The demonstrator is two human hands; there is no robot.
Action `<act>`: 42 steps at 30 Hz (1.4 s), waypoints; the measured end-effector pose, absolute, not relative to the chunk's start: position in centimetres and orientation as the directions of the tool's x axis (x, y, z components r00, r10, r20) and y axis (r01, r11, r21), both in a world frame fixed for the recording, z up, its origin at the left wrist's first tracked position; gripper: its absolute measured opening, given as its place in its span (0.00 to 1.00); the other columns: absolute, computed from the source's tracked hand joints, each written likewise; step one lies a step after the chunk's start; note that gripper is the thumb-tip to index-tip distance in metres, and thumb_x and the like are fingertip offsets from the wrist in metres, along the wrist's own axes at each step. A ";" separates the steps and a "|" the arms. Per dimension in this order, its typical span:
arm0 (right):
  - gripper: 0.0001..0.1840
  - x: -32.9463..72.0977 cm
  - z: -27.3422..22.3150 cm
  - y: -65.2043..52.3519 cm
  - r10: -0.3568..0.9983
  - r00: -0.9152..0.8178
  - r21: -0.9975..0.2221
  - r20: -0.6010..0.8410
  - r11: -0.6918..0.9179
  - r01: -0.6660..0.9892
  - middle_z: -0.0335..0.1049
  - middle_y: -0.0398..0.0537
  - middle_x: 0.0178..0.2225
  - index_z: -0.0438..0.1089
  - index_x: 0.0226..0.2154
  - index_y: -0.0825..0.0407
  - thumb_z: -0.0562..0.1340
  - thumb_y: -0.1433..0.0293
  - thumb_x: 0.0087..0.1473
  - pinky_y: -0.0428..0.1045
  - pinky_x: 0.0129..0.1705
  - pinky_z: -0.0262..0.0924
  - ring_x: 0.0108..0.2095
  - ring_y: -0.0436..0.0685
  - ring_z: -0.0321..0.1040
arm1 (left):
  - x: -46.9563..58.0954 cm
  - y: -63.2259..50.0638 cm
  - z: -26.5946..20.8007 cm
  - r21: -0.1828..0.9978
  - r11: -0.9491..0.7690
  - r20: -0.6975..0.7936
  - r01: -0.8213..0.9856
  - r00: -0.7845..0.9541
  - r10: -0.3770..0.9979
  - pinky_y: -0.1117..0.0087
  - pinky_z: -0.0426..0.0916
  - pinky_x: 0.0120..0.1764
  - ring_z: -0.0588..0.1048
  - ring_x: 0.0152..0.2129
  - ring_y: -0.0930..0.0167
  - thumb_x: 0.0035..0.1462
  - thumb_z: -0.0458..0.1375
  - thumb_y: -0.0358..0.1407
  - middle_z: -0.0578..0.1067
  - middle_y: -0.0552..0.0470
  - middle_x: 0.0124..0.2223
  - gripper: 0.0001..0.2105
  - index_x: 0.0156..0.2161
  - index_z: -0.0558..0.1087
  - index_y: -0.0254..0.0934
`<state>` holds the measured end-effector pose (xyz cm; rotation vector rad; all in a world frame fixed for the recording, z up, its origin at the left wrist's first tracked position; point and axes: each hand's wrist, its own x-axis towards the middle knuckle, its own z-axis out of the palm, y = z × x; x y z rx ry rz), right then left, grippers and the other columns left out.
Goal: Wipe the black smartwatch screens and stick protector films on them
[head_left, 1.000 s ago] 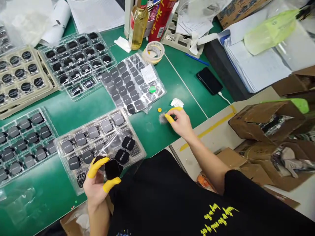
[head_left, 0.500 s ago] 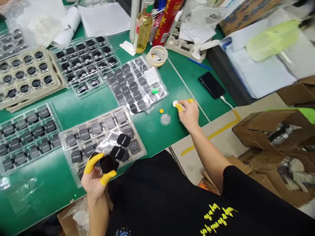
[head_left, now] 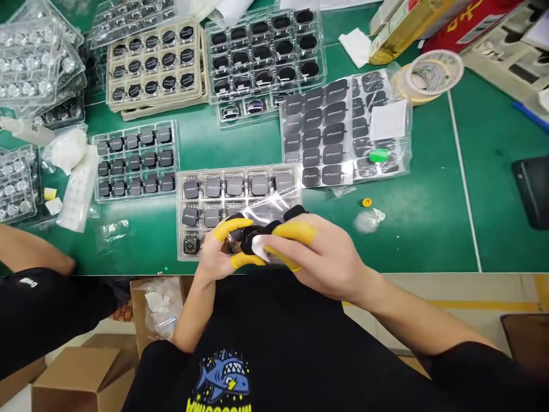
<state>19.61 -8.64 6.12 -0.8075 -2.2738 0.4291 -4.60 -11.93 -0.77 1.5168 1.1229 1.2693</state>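
Observation:
Yellow finger cots cover fingertips of both my hands. Between the thumb and finger of my left hand (head_left: 218, 252) is a small black square device (head_left: 249, 237). My right hand (head_left: 323, 254) pinches a white wiping pad (head_left: 259, 247) against the face of that device; its fingers hide part of both. Beneath my hands lies a clear tray (head_left: 182, 220) of dark square pieces in compartments. A clear plastic sheet (head_left: 270, 209) with black square stickers rests over the tray's right part, partly covered by my right hand.
Sticker sheets (head_left: 317, 137), a tape roll (head_left: 434, 74), a small yellow cap (head_left: 366, 202) and a clear round piece (head_left: 364, 222) lie to the right. More filled trays (head_left: 135, 160) stand left and behind. Another person's arm (head_left: 34, 250) reaches in at the left edge. A phone (head_left: 532, 191) lies far right.
My right hand has come from the right side of the table to my left hand, bringing the white pad onto the black device. The view has turned and shifted left.

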 end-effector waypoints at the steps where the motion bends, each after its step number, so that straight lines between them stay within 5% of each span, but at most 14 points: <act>1: 0.19 18.7 6.1 -8.4 0.626 -0.614 -0.478 0.481 0.774 0.415 0.81 0.49 0.38 0.79 0.57 0.42 0.59 0.75 0.72 0.55 0.36 0.64 0.35 0.59 0.72 | -4.7 -12.0 -0.6 0.962 -0.249 0.238 0.115 0.103 0.966 0.65 0.80 0.44 0.85 0.38 0.64 0.48 0.79 0.56 0.86 0.48 0.45 0.35 0.58 0.83 0.43; 7: 0.15 17.6 5.3 -6.9 0.412 -0.752 -0.455 0.515 0.875 0.168 0.80 0.46 0.35 0.78 0.56 0.45 0.61 0.74 0.74 0.55 0.36 0.60 0.40 0.58 0.73 | -5.8 -12.8 -0.2 0.944 -0.261 0.229 0.201 0.168 0.959 0.71 0.78 0.35 0.83 0.34 0.68 0.63 0.72 0.52 0.86 0.47 0.45 0.26 0.59 0.82 0.41; 12: 0.17 17.1 5.6 -5.9 0.421 -0.772 -0.375 0.477 0.892 0.254 0.81 0.48 0.37 0.79 0.53 0.44 0.56 0.73 0.76 0.57 0.37 0.62 0.41 0.60 0.74 | -6.0 -13.2 -1.1 0.974 -0.168 0.144 0.150 0.159 0.977 0.72 0.78 0.31 0.84 0.35 0.67 0.58 0.74 0.56 0.87 0.43 0.49 0.31 0.60 0.82 0.40; 17: 0.16 16.7 5.9 -5.5 0.227 -0.822 -0.246 0.522 0.963 0.111 0.82 0.45 0.36 0.79 0.49 0.47 0.57 0.75 0.76 0.55 0.36 0.62 0.39 0.56 0.74 | -6.0 -13.3 -1.5 0.979 -0.175 0.155 0.109 0.171 0.973 0.74 0.77 0.30 0.82 0.31 0.70 0.61 0.72 0.57 0.86 0.45 0.46 0.30 0.60 0.82 0.40; 21: 0.15 16.5 6.0 -4.8 0.279 -0.783 -0.184 0.556 0.960 0.211 0.80 0.47 0.34 0.80 0.50 0.48 0.57 0.76 0.75 0.56 0.35 0.60 0.38 0.59 0.74 | -6.1 -13.2 -1.5 0.987 -0.133 0.118 0.095 0.142 0.983 0.72 0.77 0.30 0.82 0.33 0.68 0.54 0.76 0.58 0.86 0.45 0.46 0.33 0.59 0.82 0.41; 28: 0.16 16.5 6.3 -4.8 0.148 -0.836 -0.231 0.529 0.973 0.027 0.80 0.43 0.35 0.80 0.49 0.46 0.57 0.76 0.76 0.54 0.36 0.60 0.38 0.56 0.72 | -5.9 -13.5 -1.2 0.996 -0.078 0.071 0.031 0.174 0.982 0.72 0.77 0.29 0.82 0.30 0.69 0.60 0.73 0.57 0.86 0.45 0.46 0.30 0.60 0.82 0.40; 34: 0.14 16.3 6.2 -3.9 0.215 -0.789 -0.082 0.575 0.975 0.206 0.77 0.49 0.32 0.81 0.43 0.56 0.58 0.77 0.75 0.55 0.35 0.57 0.37 0.58 0.69 | -5.8 -13.1 -1.7 0.996 -0.087 0.089 -0.022 0.137 0.986 0.76 0.73 0.27 0.80 0.31 0.71 0.52 0.78 0.56 0.86 0.47 0.45 0.35 0.59 0.82 0.39; 42: 0.11 16.5 6.0 -4.7 0.143 -0.814 -0.153 0.564 0.986 0.067 0.79 0.45 0.35 0.81 0.48 0.53 0.61 0.75 0.75 0.53 0.37 0.57 0.38 0.55 0.70 | -6.0 -13.4 -1.2 0.998 -0.052 0.056 -0.040 0.112 0.992 0.71 0.80 0.35 0.84 0.32 0.70 0.58 0.76 0.53 0.86 0.49 0.43 0.29 0.59 0.82 0.40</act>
